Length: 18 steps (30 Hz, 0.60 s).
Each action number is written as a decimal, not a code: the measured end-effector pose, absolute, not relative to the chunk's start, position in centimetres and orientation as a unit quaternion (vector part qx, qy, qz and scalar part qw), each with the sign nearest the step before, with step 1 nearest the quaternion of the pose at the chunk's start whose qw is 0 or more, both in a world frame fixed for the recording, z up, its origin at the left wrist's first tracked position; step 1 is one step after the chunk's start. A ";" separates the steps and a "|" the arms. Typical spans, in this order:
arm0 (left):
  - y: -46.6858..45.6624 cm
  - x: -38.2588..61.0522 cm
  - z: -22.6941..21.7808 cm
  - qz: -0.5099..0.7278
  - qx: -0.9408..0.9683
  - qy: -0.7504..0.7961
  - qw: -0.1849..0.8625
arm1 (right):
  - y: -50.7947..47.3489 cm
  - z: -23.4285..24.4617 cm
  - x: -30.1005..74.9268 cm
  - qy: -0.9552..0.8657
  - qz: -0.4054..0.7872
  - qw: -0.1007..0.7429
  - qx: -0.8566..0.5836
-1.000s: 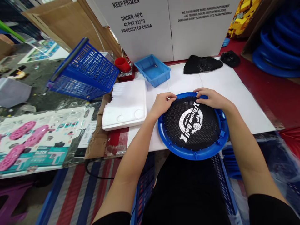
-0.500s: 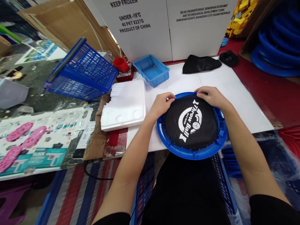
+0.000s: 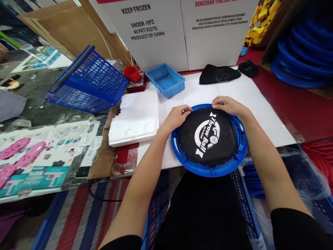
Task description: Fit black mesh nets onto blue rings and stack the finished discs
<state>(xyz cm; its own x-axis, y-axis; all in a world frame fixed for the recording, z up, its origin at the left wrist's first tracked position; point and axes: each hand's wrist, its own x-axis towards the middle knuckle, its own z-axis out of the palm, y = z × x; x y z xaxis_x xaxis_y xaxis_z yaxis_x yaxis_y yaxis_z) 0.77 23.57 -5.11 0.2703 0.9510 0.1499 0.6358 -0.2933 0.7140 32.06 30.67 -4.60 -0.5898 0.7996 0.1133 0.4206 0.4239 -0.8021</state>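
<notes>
A round blue plastic ring (image 3: pixel 191 167) lies at the table's front edge, partly overhanging toward my lap. Across its middle is black mesh netting (image 3: pixel 226 139) printed with white "Throw Ball" lettering. My left hand (image 3: pixel 177 117) pinches the netting's edge at the ring's upper left. At the upper right of the ring, my right hand (image 3: pixel 227 105) grips the netting's edge between thumb and curled fingers. A gap shows between the netting and the ring at the right side. The fingertips partly hide the edge they hold.
Behind the ring stand a light-blue bin (image 3: pixel 166 81) and black mesh pieces (image 3: pixel 218 74). A white foam block (image 3: pixel 135 118), a tilted blue basket (image 3: pixel 91 80) and a red cup (image 3: pixel 132 74) are at left. Stacked blue rings (image 3: pixel 299 59) fill the right; a white carton (image 3: pixel 156 48) stands behind.
The whole view has shifted slightly. My right hand has moved a little left along the ring's top edge, closer to the left hand. Both hands still grip the netting's edge.
</notes>
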 end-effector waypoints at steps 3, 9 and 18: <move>23.5 0.7 -5.1 0.289 0.754 0.524 0.270 | 30.4 -4.4 32.7 -0.798 0.401 0.243 -0.379; 23.5 0.8 -5.0 0.294 0.753 0.525 0.267 | 30.4 -4.0 33.0 -0.803 0.405 0.230 -0.370; 23.3 0.7 -4.8 0.287 0.760 0.527 0.250 | 30.3 -5.6 32.3 -0.804 0.369 0.286 -0.368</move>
<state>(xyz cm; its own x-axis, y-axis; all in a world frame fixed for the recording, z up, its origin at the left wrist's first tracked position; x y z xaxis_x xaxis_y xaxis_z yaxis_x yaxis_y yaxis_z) 0.74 23.32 -4.78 0.2794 0.9445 0.1727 0.6575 -0.3193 0.6825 32.31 30.35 -5.60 -0.5658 0.8027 0.1884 0.3809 0.4571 -0.8037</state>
